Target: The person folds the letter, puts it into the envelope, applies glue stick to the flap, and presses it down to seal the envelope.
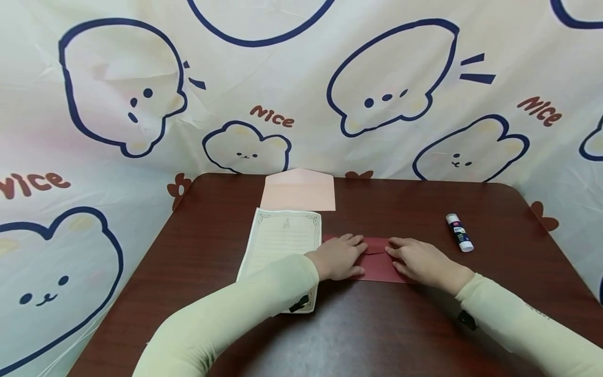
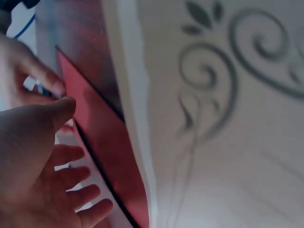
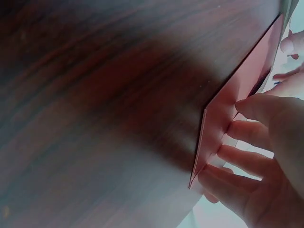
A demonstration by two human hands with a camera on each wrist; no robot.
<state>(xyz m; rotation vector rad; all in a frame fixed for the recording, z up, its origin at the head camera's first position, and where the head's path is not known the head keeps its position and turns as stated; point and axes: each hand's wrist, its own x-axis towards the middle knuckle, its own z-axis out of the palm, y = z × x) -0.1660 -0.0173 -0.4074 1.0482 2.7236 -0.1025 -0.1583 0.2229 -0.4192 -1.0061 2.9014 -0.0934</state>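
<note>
A red envelope lies flat on the table with its long side across, its folded flap along the far part. My left hand rests on its left part, fingers pointing right and slightly bent. On the right part, the fingertips of my right hand press near the flap. Fingers of the right hand are spread along the envelope in the right wrist view. From the left wrist, the left thumb shows close over the red paper. Both hands cover parts of the envelope.
Left of the envelope, partly under my left forearm, is a sheet of bordered letter paper. A pale pink envelope with its flap raised lies behind it. A glue stick lies at the right on the dark wooden table.
</note>
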